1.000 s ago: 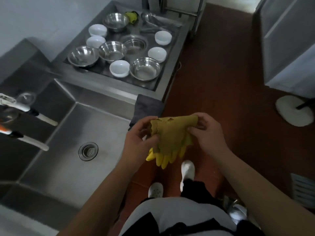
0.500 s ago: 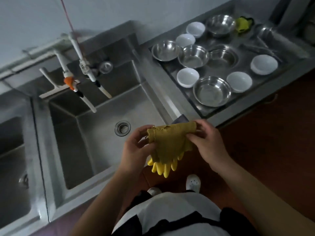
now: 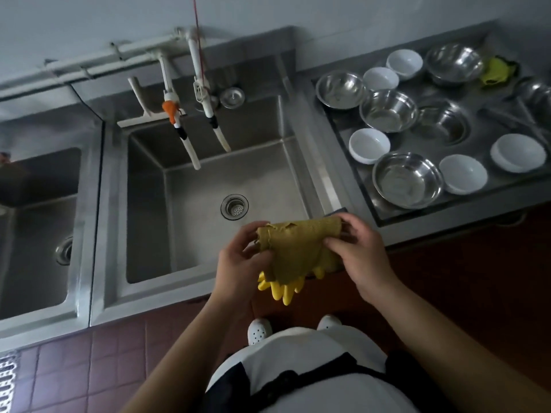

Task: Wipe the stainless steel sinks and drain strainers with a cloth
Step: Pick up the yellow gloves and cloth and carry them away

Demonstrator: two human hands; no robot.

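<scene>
I hold a mustard-yellow cloth (image 3: 298,248) spread between both hands over the front right corner of the middle stainless steel sink (image 3: 202,234). My left hand (image 3: 238,257) pinches its left edge and my right hand (image 3: 357,248) grips its right edge. Yellow rubber glove fingers (image 3: 280,289) hang just below the cloth; what holds them is hidden. The sink's round drain strainer (image 3: 234,207) lies just beyond my hands. A second sink (image 3: 35,251) with its own drain (image 3: 64,251) is at the left.
Two white taps (image 3: 190,144) hang over the middle sink's back edge, and a loose strainer plug (image 3: 232,97) rests on the back ledge. To the right, a steel tray (image 3: 366,204) holds several steel and white bowls and a yellow-green rag (image 3: 496,71). Red tiled floor is underfoot.
The view has swung left from the bowl tray to face the middle sink, bringing the second sink into sight. My hands keep the same grip on the cloth.
</scene>
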